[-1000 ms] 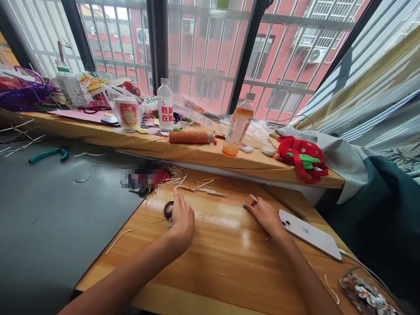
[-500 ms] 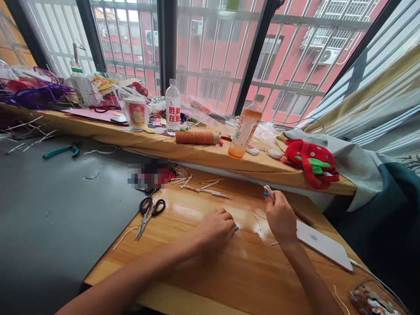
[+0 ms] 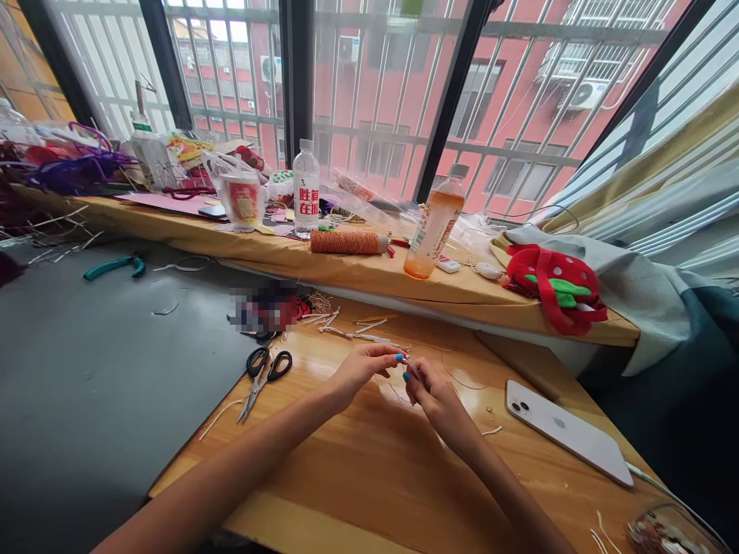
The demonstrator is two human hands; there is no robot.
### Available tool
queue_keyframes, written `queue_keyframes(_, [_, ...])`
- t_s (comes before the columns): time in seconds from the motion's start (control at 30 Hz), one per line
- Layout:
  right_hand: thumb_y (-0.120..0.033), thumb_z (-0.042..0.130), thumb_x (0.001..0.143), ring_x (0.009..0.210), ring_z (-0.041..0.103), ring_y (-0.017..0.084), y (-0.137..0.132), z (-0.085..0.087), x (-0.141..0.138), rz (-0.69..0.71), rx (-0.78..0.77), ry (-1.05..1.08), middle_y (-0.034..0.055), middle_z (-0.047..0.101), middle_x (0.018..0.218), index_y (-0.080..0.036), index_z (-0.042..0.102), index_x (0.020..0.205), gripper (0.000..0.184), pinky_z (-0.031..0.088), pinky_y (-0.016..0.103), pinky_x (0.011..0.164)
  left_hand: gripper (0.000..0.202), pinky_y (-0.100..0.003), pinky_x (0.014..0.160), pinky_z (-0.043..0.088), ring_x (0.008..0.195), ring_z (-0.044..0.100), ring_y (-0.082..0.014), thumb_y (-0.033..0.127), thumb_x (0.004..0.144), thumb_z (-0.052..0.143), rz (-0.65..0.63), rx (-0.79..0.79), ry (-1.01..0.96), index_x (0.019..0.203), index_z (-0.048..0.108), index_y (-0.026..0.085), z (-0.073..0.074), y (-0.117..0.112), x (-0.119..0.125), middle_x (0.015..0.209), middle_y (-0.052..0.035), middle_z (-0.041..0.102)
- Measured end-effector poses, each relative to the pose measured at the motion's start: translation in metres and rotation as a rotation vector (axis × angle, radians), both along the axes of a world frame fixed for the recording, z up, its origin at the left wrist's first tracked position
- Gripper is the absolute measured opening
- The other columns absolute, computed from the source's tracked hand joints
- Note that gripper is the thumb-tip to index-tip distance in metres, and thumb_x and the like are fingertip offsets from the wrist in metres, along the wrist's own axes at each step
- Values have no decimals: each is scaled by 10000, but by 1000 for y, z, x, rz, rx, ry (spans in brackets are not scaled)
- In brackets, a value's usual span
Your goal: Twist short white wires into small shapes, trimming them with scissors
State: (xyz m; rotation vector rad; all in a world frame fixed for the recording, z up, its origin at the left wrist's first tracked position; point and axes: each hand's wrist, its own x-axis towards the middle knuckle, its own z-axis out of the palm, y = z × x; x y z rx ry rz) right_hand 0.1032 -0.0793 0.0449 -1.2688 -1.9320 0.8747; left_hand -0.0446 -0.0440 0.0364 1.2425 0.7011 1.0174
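Observation:
Over the wooden table [image 3: 323, 492] both of my hands meet at a thin bundle of white strands [image 3: 413, 367]. My right hand [image 3: 442, 400] is closed round the bundle, thumb along its side. My left hand [image 3: 359, 373] pinches at the bundle's upper end with thumb and forefinger; any fine thread between those fingertips is too small to make out. Behind my hands lie white cord pieces [image 3: 369, 336]. Black-handled scissors [image 3: 261, 381] rest partly open to the left, and a thin brown thread [image 3: 462, 382] curves on the table to the right.
A white phone [image 3: 569, 432] with a cable lies at right. Along the cloth-covered ledge [image 3: 358, 281] stand a water bottle [image 3: 305, 188], an orange drink bottle [image 3: 434, 223], a thread spool [image 3: 348, 242] and a red strawberry bag [image 3: 554, 281]. Teal pliers [image 3: 115, 267] lie on the grey surface.
My left hand has lifted off the table and moved up to the strands. My right hand has come left and down with the bundle, uncovering the phone's camera end.

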Motion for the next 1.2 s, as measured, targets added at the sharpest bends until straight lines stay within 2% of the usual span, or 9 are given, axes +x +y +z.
queue_keyframes(0.1, [-366,348,818,543,382,98,1,-3,-2,28,-45,0,-36,425,594,-185,423,751,207,307,215,530,198,-216,631,363,716,504,-116,281,651,582,32,-45,-65,756,619,118,0,0,0,743,-38,593])
queue_keyframes(0.2, [-419,320,815,525,374,93,4,-5,-1,-42,-67,21,-20,437,629,-180,458,750,284,298,210,486,220,-222,626,370,669,524,-112,295,653,577,116,-79,-81,767,606,109,0,3,-1,683,-34,593])
queue_keyframes(0.3, [-458,315,801,520,393,97,8,-6,4,-108,-49,59,-1,464,666,-178,514,848,347,295,210,455,246,-210,581,374,585,515,-91,303,668,558,189,-68,-82,806,599,104,2,6,-4,587,-11,560])
queue_keyframes(0.4, [-459,329,790,527,409,98,12,-7,9,-128,-33,77,3,473,679,-181,539,938,379,300,209,454,275,-204,509,381,496,487,-69,293,676,540,106,-31,-65,868,595,103,5,6,-5,558,16,499])
queue_keyframes(0.53, [-414,365,782,521,403,98,13,-8,10,-71,-57,74,-9,468,634,-162,513,1005,368,315,210,475,327,-184,387,348,399,433,-37,277,675,521,-54,36,12,960,579,126,5,1,0,613,27,450])
queue_keyframes(0.67, [-365,371,784,517,414,97,10,-6,6,-54,-63,110,-2,490,639,-155,529,850,271,333,213,489,321,-155,335,305,350,382,-11,265,718,463,-100,154,127,999,565,149,-3,-4,7,618,28,457])
queue_keyframes(0.9, [-333,410,763,716,472,139,7,5,3,-70,1,77,31,542,745,-157,572,753,239,348,229,627,299,-138,323,285,341,348,-12,176,722,411,68,208,233,979,563,159,-13,-5,9,595,35,471])
queue_keyframes(1.07, [-390,402,762,612,439,116,4,9,1,-55,-108,128,9,529,688,-169,575,753,281,316,215,531,243,-135,333,272,375,328,-21,233,732,429,137,182,240,914,567,150,-13,-7,10,596,31,477])
queue_keyframes(1.2, [-438,396,759,507,353,93,6,5,2,-104,-120,144,-14,446,553,-157,548,627,345,258,215,469,238,-135,345,282,387,325,-25,247,737,428,121,193,259,908,562,151,-13,-9,11,582,37,456])
